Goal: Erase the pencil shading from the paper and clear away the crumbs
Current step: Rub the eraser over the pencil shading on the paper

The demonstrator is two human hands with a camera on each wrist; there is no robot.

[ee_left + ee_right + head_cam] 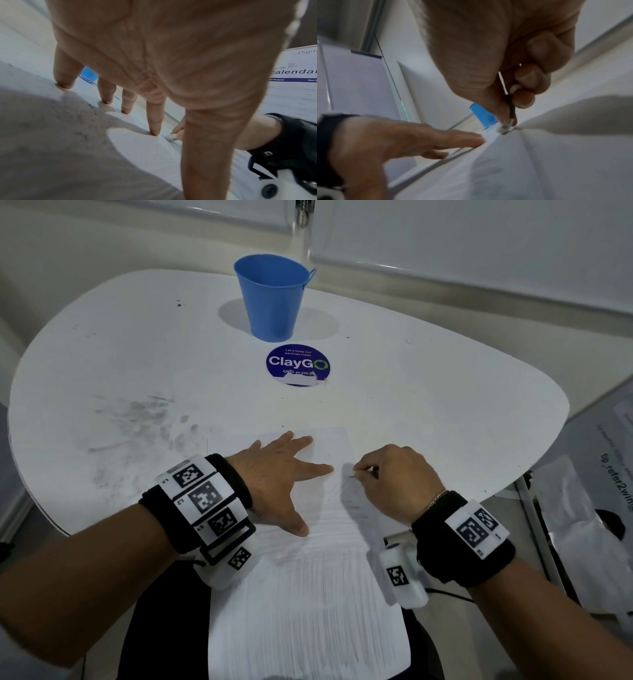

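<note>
Paper (308,594) with faint pencil shading lies on the white bench (428,405), overhanging its near edge. Left hand (279,474) presses it flat, fingers spread; right hand (394,479) pinches a small eraser (504,129) against the sheet.

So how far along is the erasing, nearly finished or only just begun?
Partly done, it seems. The far end of the paper looks clean. In hand: the left hand presses the sheet flat while the right hand pinches a small eraser against it. Left: faint pencil shading covers the near half. I can't make out crumbs; the blue bucket stands beyond.
</note>
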